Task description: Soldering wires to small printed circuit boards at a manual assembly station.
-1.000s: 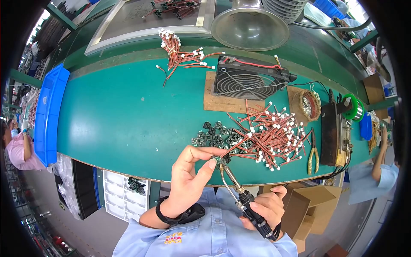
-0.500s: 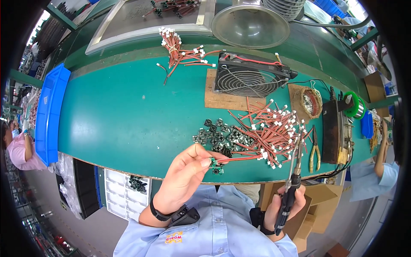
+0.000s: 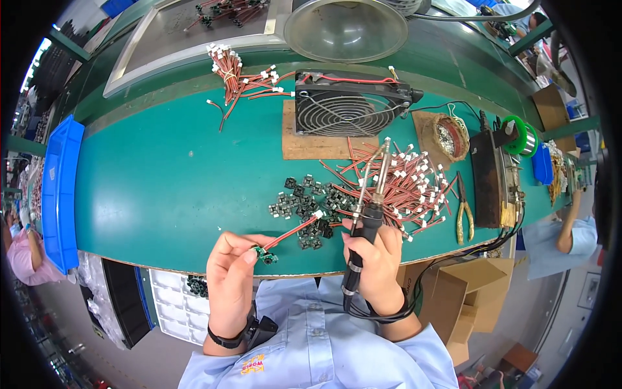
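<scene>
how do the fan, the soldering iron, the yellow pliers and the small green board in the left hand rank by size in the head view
1. Fan, largest.
2. Soldering iron, long and thin; it sits nearer the camera, so its lead over the pliers is unsure.
3. Yellow pliers.
4. Small green board, pinched in the left hand, clearly smallest.

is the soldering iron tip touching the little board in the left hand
No, the soldering iron in the right hand points up and away, well clear of the small board pinched by the left hand.
</scene>
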Available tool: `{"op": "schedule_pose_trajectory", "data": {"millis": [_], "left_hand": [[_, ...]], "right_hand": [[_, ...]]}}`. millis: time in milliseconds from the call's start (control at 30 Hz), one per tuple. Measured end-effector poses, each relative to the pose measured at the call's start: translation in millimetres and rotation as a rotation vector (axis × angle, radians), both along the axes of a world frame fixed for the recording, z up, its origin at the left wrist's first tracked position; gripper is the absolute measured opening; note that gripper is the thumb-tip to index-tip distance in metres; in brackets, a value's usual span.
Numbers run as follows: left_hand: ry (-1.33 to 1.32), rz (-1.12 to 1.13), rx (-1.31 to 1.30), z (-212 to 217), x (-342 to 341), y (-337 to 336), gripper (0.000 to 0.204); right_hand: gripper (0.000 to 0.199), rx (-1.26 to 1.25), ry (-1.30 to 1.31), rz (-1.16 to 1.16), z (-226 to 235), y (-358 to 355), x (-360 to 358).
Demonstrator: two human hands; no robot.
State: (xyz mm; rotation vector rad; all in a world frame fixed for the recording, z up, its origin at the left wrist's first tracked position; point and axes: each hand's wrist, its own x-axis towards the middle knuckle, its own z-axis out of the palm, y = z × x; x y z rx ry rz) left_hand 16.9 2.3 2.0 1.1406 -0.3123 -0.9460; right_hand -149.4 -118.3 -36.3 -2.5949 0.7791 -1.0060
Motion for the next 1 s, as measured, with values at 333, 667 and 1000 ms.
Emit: {"op": "schedule_pose_trajectory", "data": {"millis": [333, 667, 1000], "left_hand": [[0.001, -0.058, -0.006, 1.0, -2.5, -2.7, 0.008], [-0.038, -0.044, -0.063, -4.4, -0.1, 1.3, 0.007], [-0.072, -0.030, -0.048, -0.9, -5.8, -1.2, 0.007]], "right_hand": [[0.032, -0.103, -0.034, 0.083, -2.4, -14.0, 1.1], [0.028, -0.046, -0.044, 0.062, -2.2, -9.1, -12.6], [0.040, -0.045, -0.021, -0.070, -2.8, -10.9, 12.6]]}}
